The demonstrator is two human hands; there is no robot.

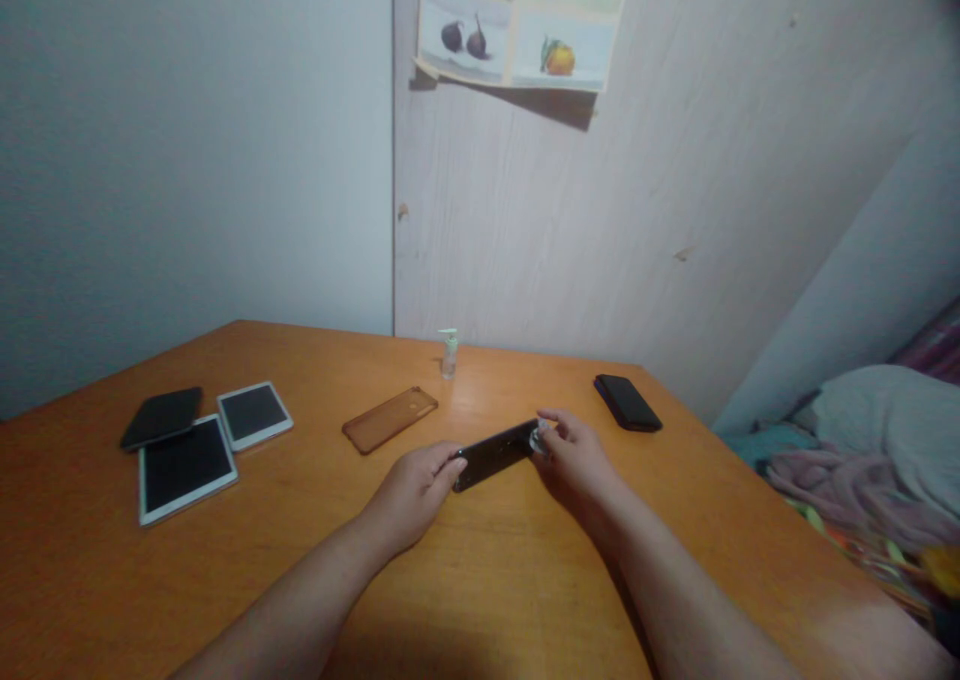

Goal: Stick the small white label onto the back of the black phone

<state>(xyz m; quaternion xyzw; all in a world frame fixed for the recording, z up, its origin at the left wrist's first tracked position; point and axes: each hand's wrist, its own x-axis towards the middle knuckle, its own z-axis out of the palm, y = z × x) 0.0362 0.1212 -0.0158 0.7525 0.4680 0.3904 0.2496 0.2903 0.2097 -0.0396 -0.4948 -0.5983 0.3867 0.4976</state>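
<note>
Above the middle of the table, a dark phone [491, 460] is tilted with its glossy face toward me. My left hand [414, 490] grips its left end between thumb and fingers. At the other end, my right hand [574, 452] pinches a small crumpled white wipe or tissue [538, 438] against the phone. Beyond my left hand lies a translucent brown phone case [390, 420]. A small clear pump bottle [449, 354] with a pale top stands upright behind the phone.
On the left of the wooden table [300, 560] are two white tablets [187, 468] and a dark tablet-like device [161, 417] overlapping one of them. A black phone or case [628, 402] lies at the right. Fabric [885, 450] is heaped beyond the right edge; walls stand behind.
</note>
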